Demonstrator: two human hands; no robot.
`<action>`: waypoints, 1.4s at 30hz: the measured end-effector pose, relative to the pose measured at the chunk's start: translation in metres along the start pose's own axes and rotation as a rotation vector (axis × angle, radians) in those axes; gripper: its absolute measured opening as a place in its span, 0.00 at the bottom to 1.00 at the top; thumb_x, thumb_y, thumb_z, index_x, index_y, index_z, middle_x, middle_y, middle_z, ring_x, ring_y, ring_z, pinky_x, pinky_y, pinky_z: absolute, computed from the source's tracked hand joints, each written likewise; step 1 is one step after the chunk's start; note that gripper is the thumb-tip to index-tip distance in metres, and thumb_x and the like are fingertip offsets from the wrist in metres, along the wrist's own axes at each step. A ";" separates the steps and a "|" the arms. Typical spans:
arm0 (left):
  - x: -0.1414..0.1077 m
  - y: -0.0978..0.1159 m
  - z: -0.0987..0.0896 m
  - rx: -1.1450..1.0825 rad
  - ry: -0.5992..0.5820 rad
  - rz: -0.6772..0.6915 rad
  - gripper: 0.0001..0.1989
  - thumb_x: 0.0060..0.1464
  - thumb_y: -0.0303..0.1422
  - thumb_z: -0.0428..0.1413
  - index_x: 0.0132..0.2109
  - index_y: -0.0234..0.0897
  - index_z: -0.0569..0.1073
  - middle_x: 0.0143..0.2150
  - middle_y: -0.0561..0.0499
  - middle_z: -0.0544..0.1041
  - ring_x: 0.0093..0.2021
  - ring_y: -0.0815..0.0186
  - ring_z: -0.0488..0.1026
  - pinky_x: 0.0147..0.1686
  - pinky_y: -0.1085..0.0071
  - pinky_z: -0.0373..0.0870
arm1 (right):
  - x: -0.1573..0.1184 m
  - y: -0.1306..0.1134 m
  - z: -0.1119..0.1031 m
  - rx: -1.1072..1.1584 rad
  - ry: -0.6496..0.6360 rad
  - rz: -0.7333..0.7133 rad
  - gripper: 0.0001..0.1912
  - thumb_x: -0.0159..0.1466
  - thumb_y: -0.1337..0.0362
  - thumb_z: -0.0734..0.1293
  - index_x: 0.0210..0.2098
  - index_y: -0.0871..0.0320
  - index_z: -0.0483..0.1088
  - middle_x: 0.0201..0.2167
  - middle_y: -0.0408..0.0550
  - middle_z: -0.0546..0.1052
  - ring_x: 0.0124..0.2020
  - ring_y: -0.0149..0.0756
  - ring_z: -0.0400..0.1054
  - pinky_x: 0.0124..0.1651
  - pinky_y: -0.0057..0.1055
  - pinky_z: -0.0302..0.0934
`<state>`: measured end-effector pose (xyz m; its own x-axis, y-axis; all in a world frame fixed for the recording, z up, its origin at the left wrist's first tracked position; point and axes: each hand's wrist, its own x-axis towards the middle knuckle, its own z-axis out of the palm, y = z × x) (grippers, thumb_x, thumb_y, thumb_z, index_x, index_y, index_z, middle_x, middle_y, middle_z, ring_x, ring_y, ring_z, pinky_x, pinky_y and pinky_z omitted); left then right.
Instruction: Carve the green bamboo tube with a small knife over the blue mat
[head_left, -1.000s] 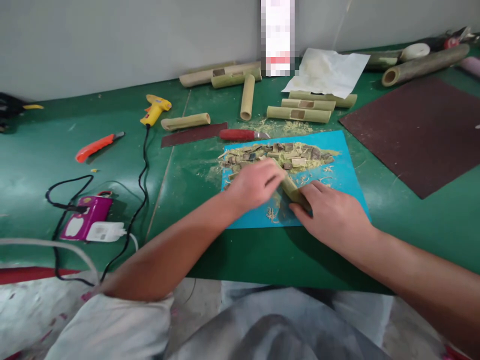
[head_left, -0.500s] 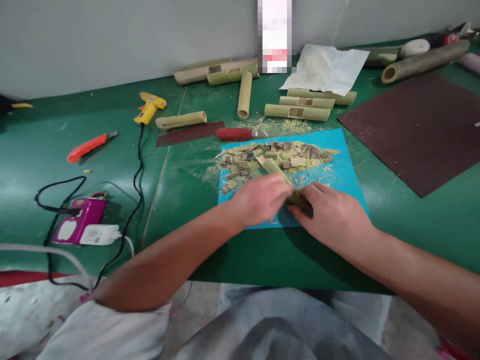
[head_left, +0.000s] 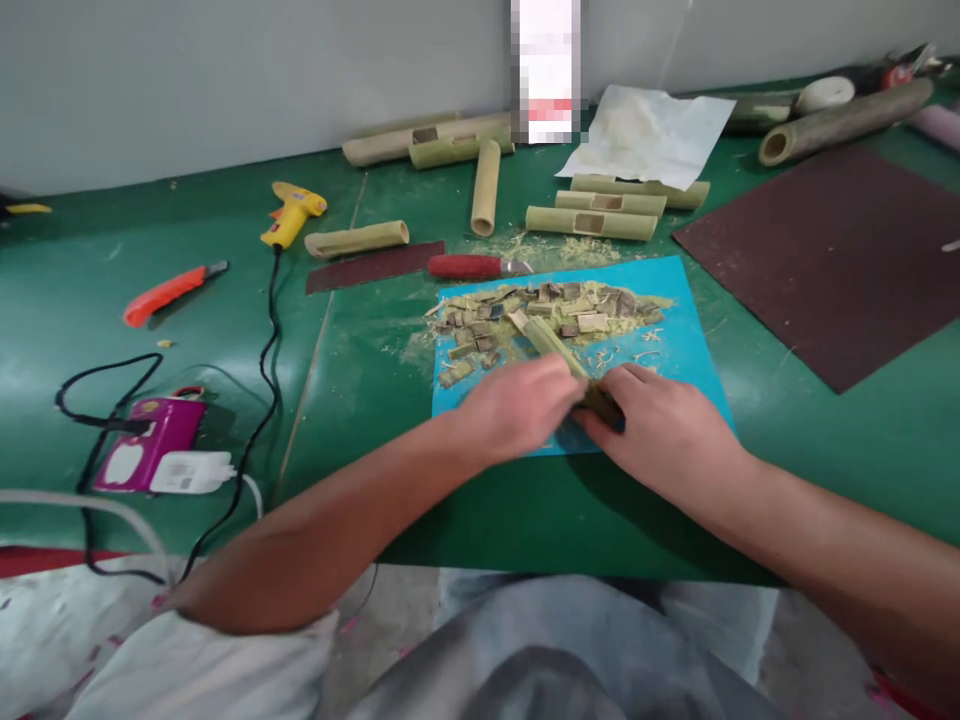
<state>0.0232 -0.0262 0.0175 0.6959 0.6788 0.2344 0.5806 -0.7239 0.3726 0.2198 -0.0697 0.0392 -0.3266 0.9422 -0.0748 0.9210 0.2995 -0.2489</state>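
Note:
A green bamboo tube (head_left: 553, 341) lies slanting over a blue sheet (head_left: 699, 330), its far end among cut bamboo chips (head_left: 480, 337) and pale shavings. My right hand (head_left: 664, 415) is closed around the tube's near end, thumb on the close side. Over the tube's middle, my left hand (head_left: 521, 400) is curled shut, slightly blurred. Its fingers touch or almost touch the bamboo, and whatever they grip is hidden. Just beyond the sheet rests a red-handled carving knife (head_left: 469, 266), beside a dark brown strip (head_left: 376, 267).
More bamboo tubes (head_left: 591, 223) lie at the back, near a white paper (head_left: 645, 135). A brown sheet (head_left: 832, 260) covers the right side. On the left are a yellow glue gun (head_left: 294, 214), an orange cutter (head_left: 169, 294) and a purple power block (head_left: 154, 443) with cords.
The whole view has shifted slightly, so things on the table appear a little farther left. My left hand has moved slightly at the tube; my right hand keeps its hold.

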 end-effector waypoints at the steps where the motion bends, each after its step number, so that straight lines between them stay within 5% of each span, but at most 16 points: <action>1: 0.000 0.000 0.000 0.003 0.084 -0.028 0.15 0.70 0.33 0.47 0.37 0.36 0.75 0.34 0.49 0.75 0.36 0.66 0.73 0.36 0.71 0.70 | 0.000 0.000 0.000 -0.001 0.002 0.010 0.10 0.65 0.58 0.65 0.32 0.57 0.70 0.30 0.48 0.74 0.26 0.34 0.64 0.28 0.33 0.44; 3: 0.001 0.000 -0.002 0.010 0.200 -0.042 0.14 0.70 0.32 0.47 0.38 0.35 0.74 0.34 0.48 0.75 0.36 0.65 0.73 0.37 0.70 0.71 | 0.000 0.000 0.000 -0.004 0.002 0.021 0.10 0.65 0.57 0.64 0.32 0.57 0.70 0.30 0.48 0.73 0.26 0.34 0.64 0.28 0.33 0.44; 7: 0.002 0.000 -0.003 0.005 0.016 0.050 0.17 0.71 0.33 0.45 0.34 0.37 0.73 0.31 0.50 0.73 0.31 0.67 0.71 0.30 0.71 0.68 | 0.000 0.000 0.002 0.002 -0.006 -0.001 0.09 0.65 0.58 0.64 0.33 0.57 0.70 0.31 0.48 0.74 0.26 0.34 0.64 0.28 0.33 0.44; 11: 0.002 0.002 -0.002 0.042 0.199 -0.087 0.14 0.69 0.32 0.48 0.37 0.36 0.74 0.35 0.47 0.75 0.36 0.63 0.73 0.35 0.69 0.70 | 0.000 -0.001 0.001 -0.016 -0.033 0.029 0.11 0.66 0.56 0.65 0.34 0.58 0.70 0.31 0.49 0.74 0.27 0.35 0.64 0.28 0.33 0.43; 15: 0.000 0.007 -0.001 0.004 -0.015 0.052 0.17 0.69 0.31 0.46 0.34 0.37 0.73 0.32 0.50 0.74 0.29 0.67 0.71 0.28 0.71 0.66 | 0.000 -0.001 0.000 0.009 -0.046 0.001 0.07 0.65 0.60 0.65 0.35 0.58 0.70 0.32 0.49 0.75 0.28 0.35 0.65 0.29 0.32 0.44; 19: -0.001 0.003 -0.003 0.026 0.184 -0.068 0.13 0.69 0.32 0.48 0.38 0.35 0.75 0.34 0.49 0.75 0.36 0.65 0.74 0.35 0.71 0.70 | 0.001 -0.001 0.000 -0.002 -0.022 0.027 0.11 0.65 0.56 0.65 0.33 0.57 0.69 0.31 0.48 0.74 0.27 0.35 0.64 0.28 0.32 0.44; 23: 0.000 0.003 -0.003 -0.008 0.012 0.064 0.17 0.70 0.32 0.45 0.36 0.36 0.74 0.33 0.49 0.74 0.33 0.67 0.72 0.32 0.72 0.69 | 0.001 -0.001 0.000 0.002 -0.017 0.006 0.08 0.64 0.59 0.65 0.32 0.57 0.69 0.30 0.48 0.74 0.27 0.34 0.64 0.28 0.32 0.44; 27: 0.000 0.003 -0.003 0.053 0.184 -0.042 0.14 0.69 0.32 0.47 0.38 0.35 0.75 0.35 0.47 0.75 0.35 0.64 0.73 0.34 0.70 0.70 | 0.000 -0.001 -0.001 0.002 -0.013 0.023 0.10 0.65 0.57 0.66 0.32 0.57 0.69 0.30 0.48 0.74 0.27 0.35 0.64 0.28 0.32 0.45; 30: 0.000 0.001 -0.004 0.006 -0.022 0.060 0.17 0.70 0.32 0.45 0.34 0.37 0.73 0.31 0.50 0.73 0.30 0.67 0.70 0.30 0.72 0.67 | 0.000 -0.001 -0.001 0.011 -0.031 0.016 0.09 0.64 0.58 0.66 0.34 0.57 0.70 0.32 0.48 0.75 0.27 0.35 0.65 0.29 0.32 0.45; 34: 0.001 -0.004 -0.006 0.076 0.224 -0.089 0.15 0.69 0.33 0.47 0.34 0.36 0.73 0.32 0.48 0.73 0.34 0.64 0.72 0.34 0.69 0.69 | 0.001 -0.001 -0.001 0.010 -0.038 0.041 0.10 0.65 0.56 0.66 0.34 0.58 0.70 0.31 0.48 0.75 0.27 0.35 0.65 0.29 0.32 0.46; 37: 0.000 -0.005 -0.005 0.027 0.032 0.061 0.16 0.70 0.33 0.46 0.36 0.37 0.74 0.32 0.49 0.74 0.32 0.66 0.72 0.31 0.70 0.68 | 0.001 -0.001 -0.001 0.023 -0.039 0.029 0.10 0.65 0.57 0.66 0.33 0.57 0.70 0.31 0.48 0.75 0.28 0.34 0.65 0.29 0.32 0.46; 42: -0.001 -0.007 -0.004 0.085 0.205 0.007 0.16 0.70 0.33 0.46 0.37 0.35 0.75 0.34 0.47 0.75 0.34 0.65 0.73 0.34 0.70 0.70 | 0.001 0.000 -0.001 0.025 -0.036 0.041 0.10 0.65 0.57 0.66 0.33 0.57 0.69 0.31 0.47 0.74 0.28 0.35 0.66 0.29 0.32 0.47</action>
<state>0.0169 -0.0208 0.0182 0.6048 0.6780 0.4177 0.6157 -0.7308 0.2948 0.2198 -0.0687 0.0403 -0.2967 0.9474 -0.1199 0.9283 0.2567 -0.2688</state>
